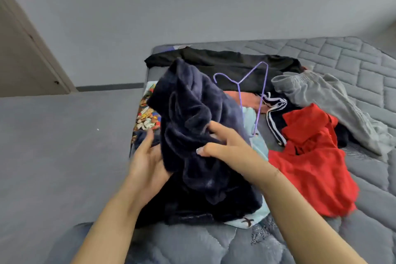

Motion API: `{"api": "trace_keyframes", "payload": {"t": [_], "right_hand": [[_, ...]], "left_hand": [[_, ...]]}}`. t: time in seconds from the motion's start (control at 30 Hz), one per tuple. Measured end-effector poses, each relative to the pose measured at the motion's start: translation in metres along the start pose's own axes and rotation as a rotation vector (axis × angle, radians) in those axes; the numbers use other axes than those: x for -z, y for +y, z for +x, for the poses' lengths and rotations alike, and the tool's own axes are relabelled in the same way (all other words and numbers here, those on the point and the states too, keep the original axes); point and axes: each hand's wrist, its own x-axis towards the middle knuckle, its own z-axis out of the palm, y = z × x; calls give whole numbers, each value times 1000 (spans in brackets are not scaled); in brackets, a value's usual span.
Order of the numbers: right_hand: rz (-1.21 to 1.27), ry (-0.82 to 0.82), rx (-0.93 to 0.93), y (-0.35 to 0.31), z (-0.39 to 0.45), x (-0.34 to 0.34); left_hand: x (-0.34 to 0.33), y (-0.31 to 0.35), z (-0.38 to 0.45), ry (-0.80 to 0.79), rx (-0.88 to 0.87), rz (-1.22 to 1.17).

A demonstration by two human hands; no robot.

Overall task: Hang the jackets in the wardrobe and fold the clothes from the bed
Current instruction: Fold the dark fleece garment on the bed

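A dark navy fleece jacket (192, 113) is lifted in a bunch above the bed (353, 64). My left hand (147, 161) holds its left edge from underneath, palm up. My right hand (222, 143) pinches a fold of the fleece on its right side. A purple wire hanger (260, 100) lies on the pile just behind the jacket. Around it lie a black garment (231, 62), grey sweatpants (325, 100), a red top (312, 161), a dark piece with white stripes (274, 118) and a light blue piece (259, 146).
A colourful printed cloth (146, 118) hangs at the bed's left edge. Grey floor (64, 146) stretches to the left. A beige door (23, 60) stands at the far left against the grey wall. Quilted mattress shows at the right and front.
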Motion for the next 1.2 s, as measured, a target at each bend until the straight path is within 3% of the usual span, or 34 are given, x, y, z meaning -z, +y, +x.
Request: {"api": "trace_keyframes", "payload": {"t": [0.1, 0.2, 0.33, 0.43, 0.5, 0.6, 0.73, 0.8, 0.93, 1.0, 1.07, 1.13, 1.2], "right_hand": [[-207, -158, -186, 21, 38, -60], [-263, -226, -314, 47, 57, -96], [-329, -28, -172, 55, 53, -83], [-417, 127, -33, 52, 46, -59], [-519, 99, -27, 57, 45, -56], [-559, -81, -157, 76, 51, -70], [-596, -191, -200, 97, 58, -89], [-578, -153, -167, 99, 56, -90], [-654, -183, -101, 92, 42, -91], [-900, -316, -70, 89, 33, -98], [-1339, -406, 5, 92, 20, -110], [-1596, -359, 42, 99, 5, -127], [-1629, -244, 39, 108, -9, -141]], "left_hand": [[64, 13, -14, 177, 43, 9], [100, 1, -26, 184, 104, 69], [120, -13, -27, 124, 122, 68], [115, -14, -24, 105, 81, 269], [112, -18, -20, 236, 14, 425], [122, -21, -15, 493, 12, 496], [143, -21, -19, 622, 48, 839], [154, -14, -21, 569, 134, 931], [165, -2, -30, 355, 409, 813], [165, -1, -34, 327, 485, 860], [161, -3, -39, 301, 526, 867], [155, -6, -44, 276, 511, 810], [150, -6, -50, 279, 447, 727]]}}
